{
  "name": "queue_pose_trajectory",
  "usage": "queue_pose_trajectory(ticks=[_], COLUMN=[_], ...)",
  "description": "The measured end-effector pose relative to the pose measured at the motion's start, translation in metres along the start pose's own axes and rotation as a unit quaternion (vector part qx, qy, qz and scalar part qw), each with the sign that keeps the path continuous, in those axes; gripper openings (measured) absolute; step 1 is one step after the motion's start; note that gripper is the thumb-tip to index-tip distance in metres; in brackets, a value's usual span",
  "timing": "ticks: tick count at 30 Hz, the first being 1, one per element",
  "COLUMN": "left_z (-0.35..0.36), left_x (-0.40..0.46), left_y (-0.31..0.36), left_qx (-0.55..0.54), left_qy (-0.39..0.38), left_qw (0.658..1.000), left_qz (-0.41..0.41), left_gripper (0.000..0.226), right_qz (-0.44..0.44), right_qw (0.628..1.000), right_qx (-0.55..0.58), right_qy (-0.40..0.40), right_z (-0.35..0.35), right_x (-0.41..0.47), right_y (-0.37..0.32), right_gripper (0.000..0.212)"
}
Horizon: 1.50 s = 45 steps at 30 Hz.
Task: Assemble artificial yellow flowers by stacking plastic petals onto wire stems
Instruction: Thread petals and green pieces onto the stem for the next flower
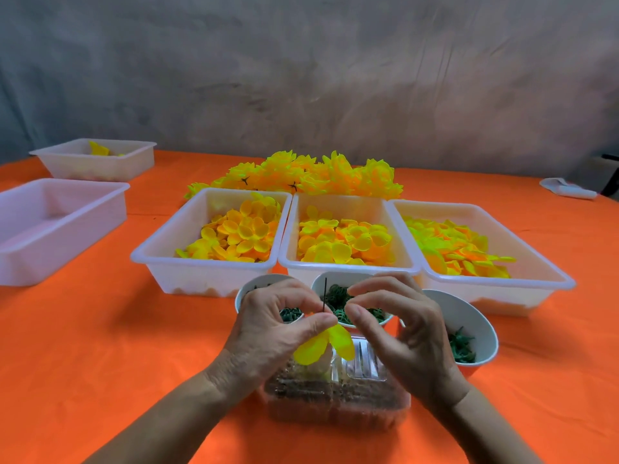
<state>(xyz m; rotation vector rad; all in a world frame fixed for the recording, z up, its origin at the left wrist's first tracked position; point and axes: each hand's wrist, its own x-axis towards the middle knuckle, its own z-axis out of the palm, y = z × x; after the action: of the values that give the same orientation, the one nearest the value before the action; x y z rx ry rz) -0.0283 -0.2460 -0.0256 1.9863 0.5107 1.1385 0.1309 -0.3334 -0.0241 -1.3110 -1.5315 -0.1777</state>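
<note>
My left hand point(274, 324) pinches a thin dark wire stem point(325, 293) that points up, with yellow petals point(323, 344) hanging below my fingers on it. Just to the right of the stem is my right hand point(400, 333), its thumb and forefinger curved close to the wire; whether a small piece sits between them I cannot tell. Three white trays hold loose yellow petals: left point(187, 262), middle point(348, 266), right point(536, 279). A pile of finished yellow flowers point(311, 174) lies behind them.
Three white cups with green parts stand in front of the trays: left point(254, 286), middle point(338, 279), right point(475, 326). A clear plastic box point(338, 396) sits under my hands. Two more white trays point(60, 226) point(97, 160) stand at the far left on the orange cloth.
</note>
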Motion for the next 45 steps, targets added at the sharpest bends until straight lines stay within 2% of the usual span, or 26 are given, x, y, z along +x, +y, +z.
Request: queue_pose_trajectory(ticks=[7,12,20,26,30,33,34,36,38,40,42,45], left_z=[-0.001,0.000,0.001,0.000,-0.004,-0.008,-0.009,-0.011,-0.010,-0.008,-0.004,-0.002], left_x=[0.003,0.000,-0.001,-0.004,-0.013,-0.017,-0.017,-0.016,-0.014,-0.015,-0.016,-0.014], left_y=[-0.006,-0.007,-0.005,-0.005,-0.005,-0.003,-0.002,0.000,0.001,0.003,0.008,0.013], left_qx=[-0.008,-0.027,-0.025,-0.030,-0.053,-0.026,-0.014,-0.003,-0.004,0.003,0.008,-0.053], left_qy=[-0.015,-0.001,0.002,-0.006,0.012,0.037,0.050,0.073,0.053,0.024,0.015,0.025], left_qw=[1.000,1.000,1.000,0.999,0.996,0.997,0.996,0.989,0.980,0.976,0.974,0.962], left_qz=[0.015,0.007,-0.007,-0.025,-0.076,-0.058,-0.068,-0.129,-0.191,-0.215,-0.224,-0.265], left_gripper=[0.008,0.018,0.016,0.006,0.021,0.004,0.003,0.017,0.036,0.049,0.053,0.046], right_qz=[0.103,0.135,0.217,0.236,0.199,0.192,0.215,0.278,0.329,0.348,0.348,0.373], right_qw=[0.994,0.990,0.976,0.971,0.978,0.970,0.959,0.933,0.907,0.897,0.897,0.888], right_qx=[0.028,0.035,0.031,0.027,0.049,0.126,0.143,0.161,0.191,0.197,0.183,0.191], right_qy=[-0.007,-0.011,-0.002,-0.013,-0.019,-0.081,-0.113,-0.161,-0.179,-0.190,-0.203,-0.191], right_z=[0.014,0.017,0.018,0.021,0.012,-0.001,-0.004,-0.007,-0.007,-0.007,-0.006,-0.004], right_x=[0.015,0.019,0.033,0.034,0.030,0.019,0.016,0.010,0.007,0.008,0.009,0.010], right_y=[0.026,0.035,0.048,0.046,0.029,0.008,0.002,-0.007,-0.012,-0.017,-0.020,-0.023], right_gripper=[0.004,0.007,0.009,0.010,0.007,0.008,0.008,0.006,0.007,0.009,0.013,0.010])
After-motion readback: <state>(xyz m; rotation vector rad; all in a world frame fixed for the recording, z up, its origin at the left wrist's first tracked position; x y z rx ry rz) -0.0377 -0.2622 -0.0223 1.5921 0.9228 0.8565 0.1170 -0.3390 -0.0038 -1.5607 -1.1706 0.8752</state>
